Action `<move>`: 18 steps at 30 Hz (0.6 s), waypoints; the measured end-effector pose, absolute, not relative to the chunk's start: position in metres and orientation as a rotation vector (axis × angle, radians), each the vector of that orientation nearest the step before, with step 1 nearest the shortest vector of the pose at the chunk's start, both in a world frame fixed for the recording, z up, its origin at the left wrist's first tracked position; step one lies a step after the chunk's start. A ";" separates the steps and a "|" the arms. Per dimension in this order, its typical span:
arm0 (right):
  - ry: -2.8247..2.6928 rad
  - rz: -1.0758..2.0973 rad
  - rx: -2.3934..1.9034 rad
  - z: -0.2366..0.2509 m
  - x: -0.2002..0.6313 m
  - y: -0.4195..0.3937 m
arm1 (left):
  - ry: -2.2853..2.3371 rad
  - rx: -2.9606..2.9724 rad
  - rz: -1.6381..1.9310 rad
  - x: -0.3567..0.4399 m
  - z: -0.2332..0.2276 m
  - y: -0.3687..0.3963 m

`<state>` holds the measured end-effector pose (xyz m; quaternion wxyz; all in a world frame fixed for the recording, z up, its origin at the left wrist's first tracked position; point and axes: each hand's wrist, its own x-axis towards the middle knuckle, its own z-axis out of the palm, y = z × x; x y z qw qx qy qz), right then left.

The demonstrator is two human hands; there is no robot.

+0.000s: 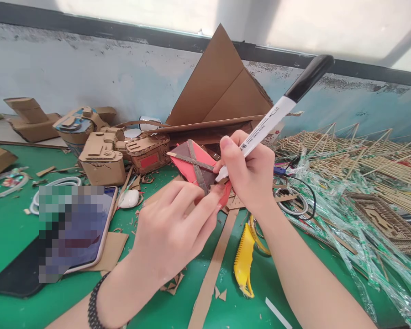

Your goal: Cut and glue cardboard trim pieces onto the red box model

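We see the left hand [173, 224] pinching the near edge of a small red cardboard piece crossed with brown strips [195, 167], fingers closed on it, holding it above the green surface [7, 228] near the scene's centre. The right hand [251, 176] is wrapped around a white marker pen with a black cap [277, 114]; its tip touches the right side of the red piece, and the capped end points up and to the right. Below the hands lie a long brown cardboard strip [210, 274] and, just right of it, a yellow utility knife [244, 260]. A phone with a blurred screen [73, 228] rests at near left. Small cardboard models [104, 157] stand far left; a large folded cardboard sheet [222, 87] leans against the wall behind. Bundled bamboo sticks [363, 160] fill the right.
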<state>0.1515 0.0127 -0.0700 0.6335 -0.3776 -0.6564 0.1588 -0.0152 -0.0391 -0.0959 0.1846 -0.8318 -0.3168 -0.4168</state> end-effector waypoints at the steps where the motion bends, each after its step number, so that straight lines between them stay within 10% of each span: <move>1: -1.502 0.357 -0.874 -0.070 0.152 0.013 | -0.892 -2.345 -1.176 -0.015 -0.096 -0.039; 18: -1.445 0.423 -0.834 -0.073 0.152 0.017 | -0.892 -2.328 -1.196 -0.015 -0.096 -0.038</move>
